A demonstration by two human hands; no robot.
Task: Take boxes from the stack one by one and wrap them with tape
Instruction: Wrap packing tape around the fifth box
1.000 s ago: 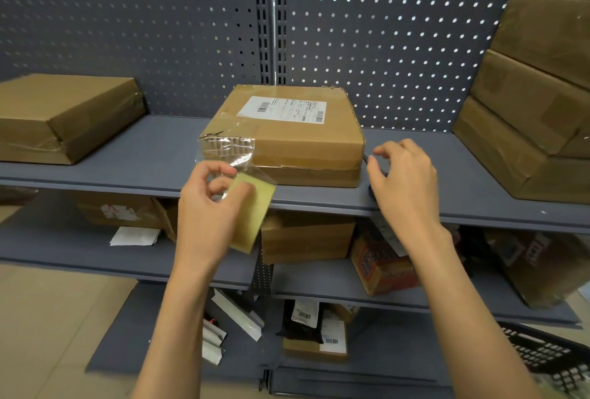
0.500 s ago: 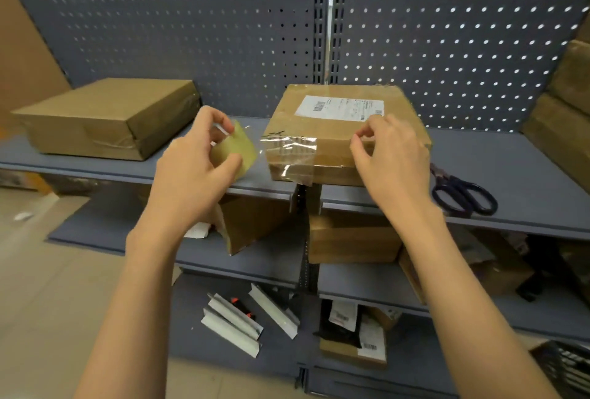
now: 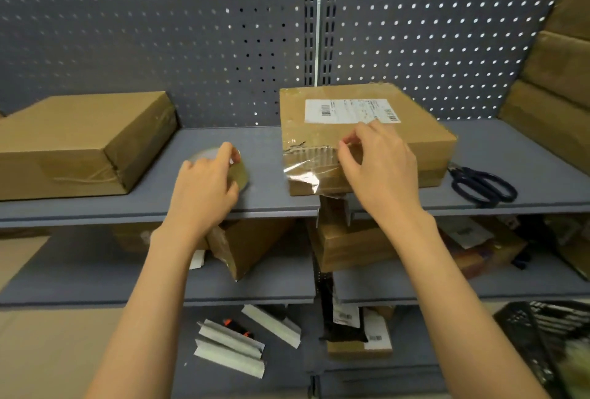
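The right hand is pinching a loose strip of clear tape against the front left corner of the labelled box, fingers curled. The left hand is gripping the tape roll, lying flat on the shelf just left of that box. The box, brown and flat, is sitting squarely, its label facing up. Scissors are lying right of the box.

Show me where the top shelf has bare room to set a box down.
Bare grey shelf lies between the plain brown cardboard box at left and the labelled cardboard box; the left hand on the clear tape roll takes its front. Right of the labelled box, black scissors crowd the front; behind them it is bare up to the stacked boxes.
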